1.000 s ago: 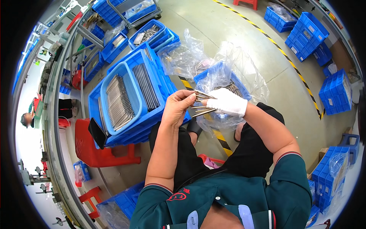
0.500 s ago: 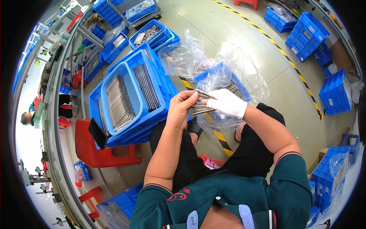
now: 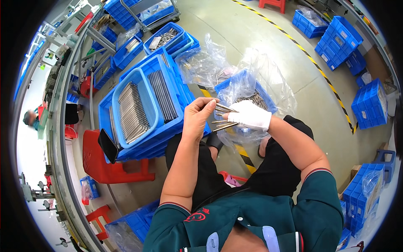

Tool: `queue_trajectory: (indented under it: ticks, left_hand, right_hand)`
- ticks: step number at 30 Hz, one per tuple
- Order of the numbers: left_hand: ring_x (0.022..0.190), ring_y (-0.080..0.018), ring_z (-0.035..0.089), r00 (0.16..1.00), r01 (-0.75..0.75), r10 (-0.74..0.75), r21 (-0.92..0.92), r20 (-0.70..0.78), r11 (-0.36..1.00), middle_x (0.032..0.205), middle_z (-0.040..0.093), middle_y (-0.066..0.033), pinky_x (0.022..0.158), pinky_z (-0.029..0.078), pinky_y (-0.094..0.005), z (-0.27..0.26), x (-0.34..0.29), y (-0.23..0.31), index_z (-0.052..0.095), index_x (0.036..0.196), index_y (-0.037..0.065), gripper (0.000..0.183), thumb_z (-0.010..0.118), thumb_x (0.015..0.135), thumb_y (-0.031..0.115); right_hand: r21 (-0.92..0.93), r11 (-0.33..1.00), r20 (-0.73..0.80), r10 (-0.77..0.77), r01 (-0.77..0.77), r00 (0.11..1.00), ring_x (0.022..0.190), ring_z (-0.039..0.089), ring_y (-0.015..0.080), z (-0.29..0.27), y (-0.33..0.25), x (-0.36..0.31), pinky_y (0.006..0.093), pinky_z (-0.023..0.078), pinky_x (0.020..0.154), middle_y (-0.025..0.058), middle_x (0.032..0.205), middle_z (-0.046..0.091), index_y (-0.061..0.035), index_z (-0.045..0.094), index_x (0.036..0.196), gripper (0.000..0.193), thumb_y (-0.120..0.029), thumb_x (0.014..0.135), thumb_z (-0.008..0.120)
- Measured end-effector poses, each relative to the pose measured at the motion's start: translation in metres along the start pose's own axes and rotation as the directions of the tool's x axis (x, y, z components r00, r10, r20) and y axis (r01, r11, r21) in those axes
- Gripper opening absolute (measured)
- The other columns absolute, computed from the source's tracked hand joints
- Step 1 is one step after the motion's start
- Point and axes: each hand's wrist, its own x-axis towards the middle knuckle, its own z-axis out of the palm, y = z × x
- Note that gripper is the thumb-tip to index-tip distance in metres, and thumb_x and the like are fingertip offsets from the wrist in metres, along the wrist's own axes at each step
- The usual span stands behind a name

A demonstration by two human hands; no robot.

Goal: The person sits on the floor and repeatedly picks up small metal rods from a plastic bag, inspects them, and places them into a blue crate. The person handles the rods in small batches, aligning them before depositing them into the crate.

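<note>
My bare left hand (image 3: 199,116) pinches the end of a slim metal rod between thumb and fingers. In my white-gloved right hand (image 3: 252,116) lies a small bunch of similar metal rods (image 3: 225,125), fanned out with their ends toward my left hand. The glove hides their other ends. Beyond my hands, a blue crate (image 3: 269,97) lined with clear plastic holds many loose rods. To the left, a light-blue basket (image 3: 156,112) with neatly lined-up rods (image 3: 133,110) rests on a blue crate (image 3: 178,122), beside a row of darker rods (image 3: 162,95).
A black flat object (image 3: 108,146) leans at the stack's near corner, above a red stool (image 3: 98,166). Clear plastic sheeting (image 3: 201,63) spreads around the rod crate. Yellow-black tape (image 3: 312,56) crosses the floor. Blue crates (image 3: 369,105) stand at right; a person (image 3: 30,119) is far left.
My left hand has shifted slightly left, away from the glove. The rods in my right hand now fan out a little more.
</note>
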Motion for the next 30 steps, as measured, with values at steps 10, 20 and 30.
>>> queue_trajectory:
  ticks: [10,20,30]
  left_hand:
    - [0.081,-0.0096,0.058,0.991,0.069,-0.062,-0.057,0.118,0.996,0.088,0.066,-0.0041,0.079,0.043,-0.0246,-0.007,0.000,0.001,0.067,0.096,-0.001,0.018,0.069,0.082,0.012]
    - [0.068,-0.0101,0.049,0.985,-0.076,0.064,-0.072,-0.157,0.995,0.080,0.060,-0.0034,0.064,0.041,-0.0228,-0.010,0.009,-0.010,0.062,0.090,0.001,0.018,0.059,0.091,0.019]
    - [0.088,-0.0150,0.057,0.983,0.112,-0.049,-0.361,0.178,0.926,0.094,0.062,-0.0069,0.080,0.046,-0.0304,0.007,0.008,-0.021,0.054,0.095,0.007,0.023,0.052,0.095,0.030]
  right_hand:
    - [0.082,0.997,0.029,0.009,-0.011,1.000,0.061,0.045,0.0141,-0.001,-0.003,-0.006,0.0310,0.038,0.056,0.0055,0.062,0.050,-0.0005,0.058,0.078,0.044,-0.044,0.085,0.057]
    - [0.178,0.980,0.033,0.080,-0.084,0.996,0.059,0.045,0.0132,-0.005,0.002,0.001,0.0309,0.039,0.054,0.0026,0.063,0.051,-0.0017,0.060,0.083,0.037,-0.039,0.087,0.058]
    - [-0.094,0.989,0.034,-0.109,0.111,0.993,0.070,0.057,0.0174,0.036,0.000,0.012,0.0338,0.047,0.066,0.0077,0.078,0.063,-0.0009,0.061,0.099,0.038,-0.028,0.075,0.072]
